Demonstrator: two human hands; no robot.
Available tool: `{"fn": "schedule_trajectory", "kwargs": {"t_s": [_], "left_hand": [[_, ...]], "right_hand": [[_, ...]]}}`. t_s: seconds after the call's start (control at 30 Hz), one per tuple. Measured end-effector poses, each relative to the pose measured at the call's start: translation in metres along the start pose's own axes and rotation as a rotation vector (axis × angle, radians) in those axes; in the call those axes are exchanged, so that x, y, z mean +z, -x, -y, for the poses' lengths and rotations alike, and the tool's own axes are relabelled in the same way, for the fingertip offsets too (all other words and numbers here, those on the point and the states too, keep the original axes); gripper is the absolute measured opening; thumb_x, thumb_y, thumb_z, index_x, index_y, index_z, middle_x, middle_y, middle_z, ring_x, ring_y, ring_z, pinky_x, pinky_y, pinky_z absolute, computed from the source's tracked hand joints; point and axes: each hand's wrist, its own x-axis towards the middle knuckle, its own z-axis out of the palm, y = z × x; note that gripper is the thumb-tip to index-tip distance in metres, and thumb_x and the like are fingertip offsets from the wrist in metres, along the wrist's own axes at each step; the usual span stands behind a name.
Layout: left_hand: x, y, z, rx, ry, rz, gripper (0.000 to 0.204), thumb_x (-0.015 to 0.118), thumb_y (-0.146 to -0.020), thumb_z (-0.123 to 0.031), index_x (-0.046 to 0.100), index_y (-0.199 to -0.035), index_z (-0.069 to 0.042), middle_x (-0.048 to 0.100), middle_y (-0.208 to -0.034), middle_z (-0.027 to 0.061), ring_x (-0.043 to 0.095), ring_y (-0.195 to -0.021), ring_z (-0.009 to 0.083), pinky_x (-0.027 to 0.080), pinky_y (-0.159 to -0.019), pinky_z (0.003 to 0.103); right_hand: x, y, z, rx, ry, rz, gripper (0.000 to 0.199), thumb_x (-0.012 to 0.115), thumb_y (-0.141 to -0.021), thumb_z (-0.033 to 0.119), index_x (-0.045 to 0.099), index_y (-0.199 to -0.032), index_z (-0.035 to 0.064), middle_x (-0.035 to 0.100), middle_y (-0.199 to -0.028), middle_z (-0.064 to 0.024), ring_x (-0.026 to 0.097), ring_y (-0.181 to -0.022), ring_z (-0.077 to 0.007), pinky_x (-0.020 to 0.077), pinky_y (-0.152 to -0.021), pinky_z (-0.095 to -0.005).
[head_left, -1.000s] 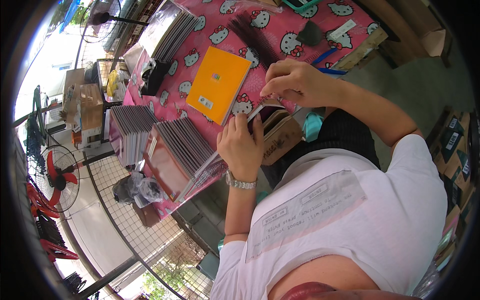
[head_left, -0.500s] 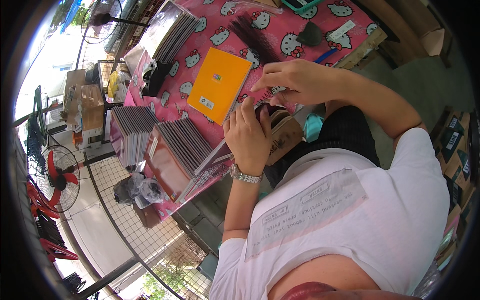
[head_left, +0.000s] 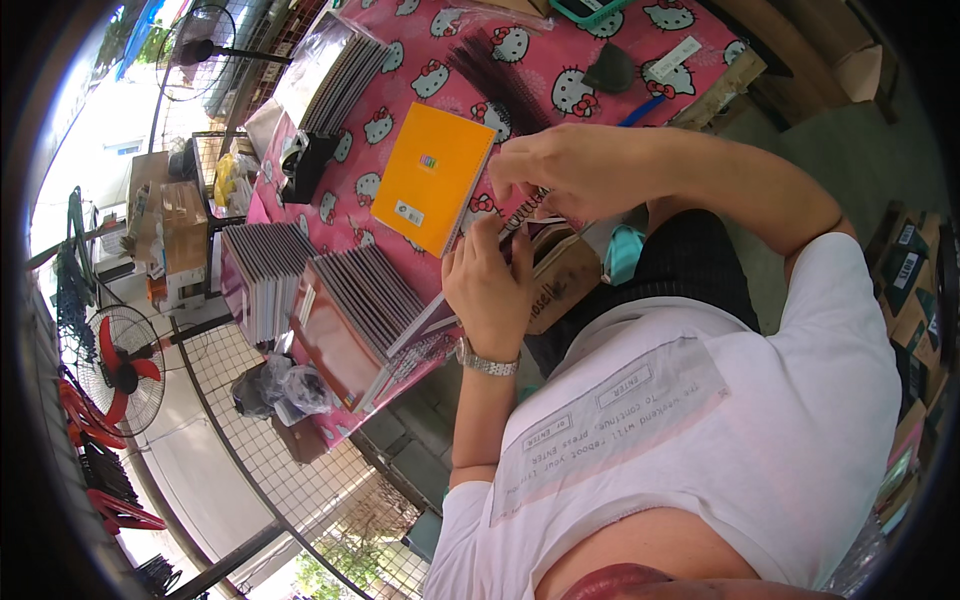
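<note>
My left hand (head_left: pixel 490 290), a watch on its wrist, is closed at the table's near edge, thumb and fingers around the edge of a notebook mostly hidden by the hand. Just beyond and to the right, my right hand (head_left: pixel 575 172) bends its fingers down at a dark spiral binding coil (head_left: pixel 522 212), which runs between the two hands. Its fingertips are partly hidden. An orange spiral notebook (head_left: pixel 428 170) lies flat beyond my left hand. Farther off, a bundle of loose dark coils (head_left: pixel 500 85) rests on the cloth.
Stacked spiral notebooks (head_left: pixel 365 300) stand at the left on the pink patterned tablecloth (head_left: pixel 345 205), with another stack (head_left: pixel 350 80) farther back. A black tape dispenser (head_left: pixel 308 165) sits near them. A cardboard box (head_left: pixel 560 280) is by my lap; a red-bladed fan (head_left: pixel 122 375) stands far left.
My right hand has shifted slightly left and down, its fingers curling more, and more of the dark coil shows between the hands. My left hand has moved slightly down and left.
</note>
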Motion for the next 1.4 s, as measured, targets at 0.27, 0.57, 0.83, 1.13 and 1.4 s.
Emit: {"fn": "schedule_trajectory", "kwargs": {"t_s": [0.27, 0.57, 0.83, 1.13, 1.4], "left_hand": [[0.000, -0.001, -0.002, 0.057, -0.031, -0.018, 0.019, 0.060, -0.092, -0.019, 0.059, -0.107, -0.008, 0.065, -0.086, 0.0100, 0.063, -0.076, 0.0294, 0.045, -0.071, 0.040], [-0.001, 0.002, 0.001, 0.046, 0.023, -0.064, 0.015, 0.060, -0.093, -0.017, 0.060, -0.104, -0.007, 0.067, -0.086, 0.0126, 0.064, -0.079, 0.0311, 0.046, -0.074, 0.039], [0.002, 0.007, 0.007, 0.124, -0.164, -0.168, 0.022, 0.067, -0.088, -0.028, 0.062, -0.097, -0.008, 0.066, -0.084, 0.0079, 0.063, -0.081, 0.0266, 0.042, -0.083, 0.041], [0.001, 0.033, 0.019, -0.051, -0.259, -0.176, 0.028, 0.075, -0.078, -0.032, 0.060, -0.083, -0.008, 0.063, -0.079, 0.0045, 0.060, -0.074, 0.0232, 0.038, -0.082, 0.039], [-0.004, 0.034, 0.021, -0.036, -0.217, -0.142, 0.032, 0.073, -0.075, -0.030, 0.063, -0.092, -0.005, 0.063, -0.084, 0.0076, 0.059, -0.081, 0.0254, 0.038, -0.083, 0.040]], "right_hand": [[-0.047, 0.015, -0.126, 0.509, -0.175, 0.114, 0.053, 0.065, -0.089, 0.037, 0.051, -0.133, 0.0116, 0.048, -0.138, -0.0158, 0.050, -0.124, -0.0309, 0.0403, -0.105, -0.0365], [0.050, 0.075, -0.159, 0.402, -0.452, -0.498, 0.060, 0.064, -0.088, 0.031, 0.046, -0.138, 0.0040, 0.049, -0.141, -0.0163, 0.042, -0.135, -0.0346, 0.0391, -0.109, -0.0418], [0.065, -0.026, -0.075, 0.077, -1.624, -0.315, 0.059, 0.055, -0.091, 0.036, 0.051, -0.136, -0.0019, 0.053, -0.135, -0.0234, 0.052, -0.125, -0.0326, 0.0398, -0.108, -0.0418], [-0.008, -0.056, -0.034, -0.148, -1.125, 0.598, 0.052, 0.076, -0.077, 0.032, 0.068, -0.116, -0.0004, 0.058, -0.129, -0.0127, 0.051, -0.123, -0.0239, 0.0417, -0.100, -0.0363], [-0.003, -0.068, -0.026, -0.131, -0.761, 0.625, 0.050, 0.076, -0.072, 0.030, 0.070, -0.115, 0.0047, 0.056, -0.130, -0.0156, 0.052, -0.122, -0.0270, 0.0388, -0.104, -0.0372]]}}
